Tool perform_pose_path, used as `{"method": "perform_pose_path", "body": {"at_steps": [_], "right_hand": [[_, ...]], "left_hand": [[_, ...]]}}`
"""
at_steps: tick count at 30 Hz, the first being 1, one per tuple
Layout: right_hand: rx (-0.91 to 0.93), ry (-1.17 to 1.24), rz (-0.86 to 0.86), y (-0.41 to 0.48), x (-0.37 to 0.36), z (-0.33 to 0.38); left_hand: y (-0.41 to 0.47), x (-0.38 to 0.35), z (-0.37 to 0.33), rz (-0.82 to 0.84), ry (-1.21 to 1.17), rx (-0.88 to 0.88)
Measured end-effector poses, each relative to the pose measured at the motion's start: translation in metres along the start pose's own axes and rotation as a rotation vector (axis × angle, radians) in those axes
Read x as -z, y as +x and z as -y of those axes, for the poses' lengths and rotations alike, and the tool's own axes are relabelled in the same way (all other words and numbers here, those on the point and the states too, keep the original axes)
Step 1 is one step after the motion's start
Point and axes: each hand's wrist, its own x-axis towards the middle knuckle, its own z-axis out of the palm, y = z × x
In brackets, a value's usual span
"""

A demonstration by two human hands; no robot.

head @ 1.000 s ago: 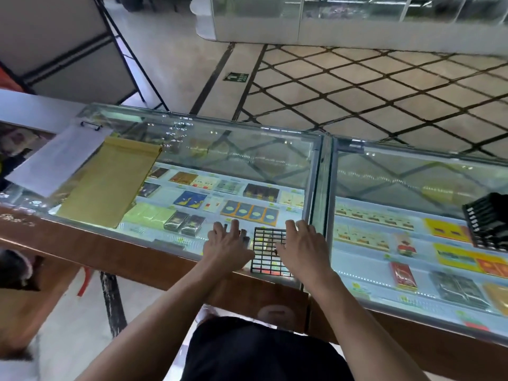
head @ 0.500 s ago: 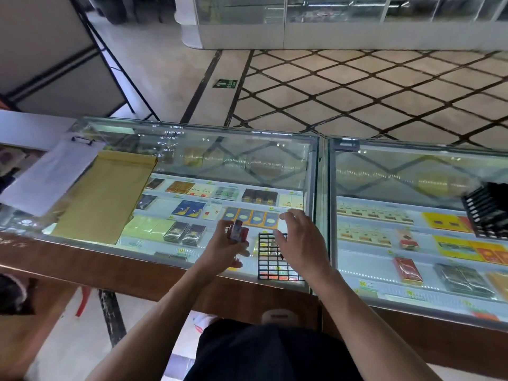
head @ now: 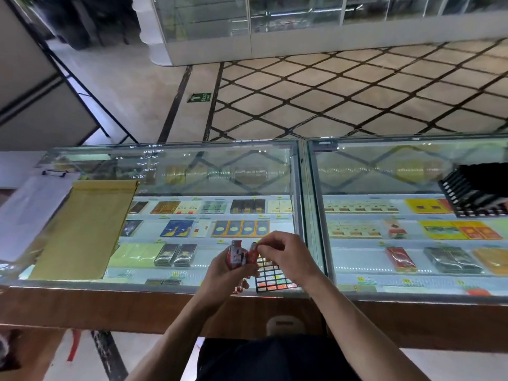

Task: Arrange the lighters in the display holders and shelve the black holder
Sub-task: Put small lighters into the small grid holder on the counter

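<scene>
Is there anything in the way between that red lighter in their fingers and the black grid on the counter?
Nothing visible. The right hand pinches the red lighter, the left hand holds the other lighters beside it, and the grid holder lies on the glass just below, its near cells uncovered.

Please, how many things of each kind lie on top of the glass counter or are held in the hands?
Black grid holders: 2
Lighters, held, tops visible: 2
Yellow envelope: 1
Clipboard: 1
Total: 6
</scene>
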Motion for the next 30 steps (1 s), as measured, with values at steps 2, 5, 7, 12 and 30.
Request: {"method": "perform_pose_path", "body": {"at_steps": [2, 5, 7, 12, 30], "right_hand": [[0.002, 0.012, -0.036, 0.001, -0.001, -0.003], [0.018, 0.082, -0.075, 0.002, -0.006, -0.007], [0.017, 0.086, -0.070, 0.001, -0.011, -0.008], [0.071, -0.008, -0.176, 0.005, -0.010, -0.016], [0.322, -0.780, -0.104, 0.028, -0.029, -0.020]], "left_hand": [[0.002, 0.001, 0.001, -0.025, -0.015, -0.012], [0.006, 0.001, 0.004, -0.085, -0.073, -0.016], [0.006, -0.002, 0.006, -0.096, -0.077, -0.037], [0.019, -0.003, 0.017, -0.090, -0.015, 0.015], [0.004, 0.033, 0.036, -0.012, -0.685, 0.276]]}}
